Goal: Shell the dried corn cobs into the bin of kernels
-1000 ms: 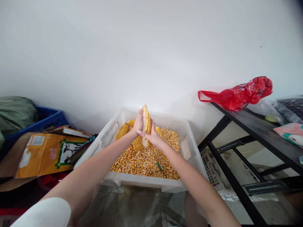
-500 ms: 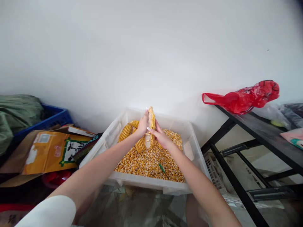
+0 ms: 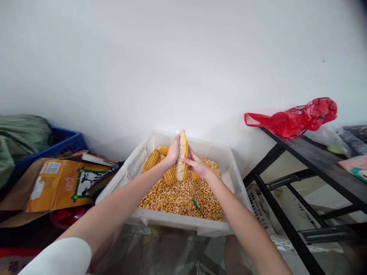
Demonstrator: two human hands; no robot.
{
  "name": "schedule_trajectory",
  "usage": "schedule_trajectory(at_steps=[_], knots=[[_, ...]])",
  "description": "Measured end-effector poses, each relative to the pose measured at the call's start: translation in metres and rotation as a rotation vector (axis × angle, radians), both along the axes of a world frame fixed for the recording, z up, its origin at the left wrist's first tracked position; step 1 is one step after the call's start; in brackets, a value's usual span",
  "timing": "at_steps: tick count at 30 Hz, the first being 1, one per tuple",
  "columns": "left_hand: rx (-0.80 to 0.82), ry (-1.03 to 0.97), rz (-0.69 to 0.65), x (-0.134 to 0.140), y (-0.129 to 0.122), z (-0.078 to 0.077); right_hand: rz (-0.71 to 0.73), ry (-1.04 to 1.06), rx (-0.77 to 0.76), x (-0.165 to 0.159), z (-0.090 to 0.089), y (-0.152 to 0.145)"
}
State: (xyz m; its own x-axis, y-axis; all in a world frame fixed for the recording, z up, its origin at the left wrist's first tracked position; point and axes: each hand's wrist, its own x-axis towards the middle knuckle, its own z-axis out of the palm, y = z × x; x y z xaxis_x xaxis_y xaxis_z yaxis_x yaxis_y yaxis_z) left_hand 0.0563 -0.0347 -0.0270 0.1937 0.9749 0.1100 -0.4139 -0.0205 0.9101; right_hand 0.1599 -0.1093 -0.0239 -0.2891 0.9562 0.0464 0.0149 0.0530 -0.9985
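Between my two hands an ear of corn (image 3: 181, 160) stands nearly upright, with a strip of bare cob facing me and yellow kernels along its right side. My left hand (image 3: 173, 151) is closed against its left side. On the right side my right hand (image 3: 197, 163) grips it, thumb across the front at the edge of the kernels. Below lies a bed of loose corn kernels (image 3: 174, 200) in a translucent plastic bin (image 3: 183, 223). More whole ears of corn (image 3: 151, 160) rest at the bin's left. A thin tool with a green handle (image 3: 195, 203) lies on the kernels.
At left are an opened orange cardboard box (image 3: 60, 187), a blue crate (image 3: 70, 141) and a green bag (image 3: 23, 133). A black-framed table (image 3: 323, 164) stands at right, with a red plastic bag (image 3: 298, 118) on it. A white wall (image 3: 177, 68) rises behind the bin.
My right thumb has shifted slightly down and right along the ear. The ear and my left hand are almost unmoved.
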Motion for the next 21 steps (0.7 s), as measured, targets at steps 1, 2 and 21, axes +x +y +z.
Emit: schedule_trajectory(at_steps=[1,2,21], knots=[[0.017,0.034,0.028,0.000,-0.001,0.000,-0.016,-0.014,0.030,-0.002,0.001,-0.001],[0.036,0.088,0.062,-0.001,-0.001,0.001,-0.043,-0.020,0.076,-0.006,0.001,-0.002],[0.076,-0.050,-0.135,-0.002,-0.002,0.012,-0.155,0.096,0.150,-0.010,-0.007,0.007]])
